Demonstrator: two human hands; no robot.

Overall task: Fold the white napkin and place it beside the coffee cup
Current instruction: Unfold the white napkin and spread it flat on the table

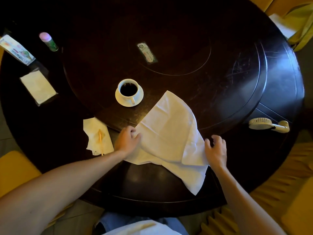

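Note:
A large white napkin [169,138] lies spread and rumpled on the dark round table [237,82], one corner pointing away from me, another hanging over the near edge. My left hand [126,141] pinches the napkin's left corner. My right hand [216,150] rests at its right edge with fingers curled and apart; whether it grips the cloth I cannot tell. A white coffee cup [128,90] full of dark coffee stands on its saucer [140,97] just left of the napkin's far corner.
A crumpled stained tissue with a stick [98,138] lies left of my left hand. A tissue pack [38,87], a leaflet [16,49] and a small bottle [48,41] sit far left. A card [147,52] lies mid-table. A handheld fan [269,125] rests right.

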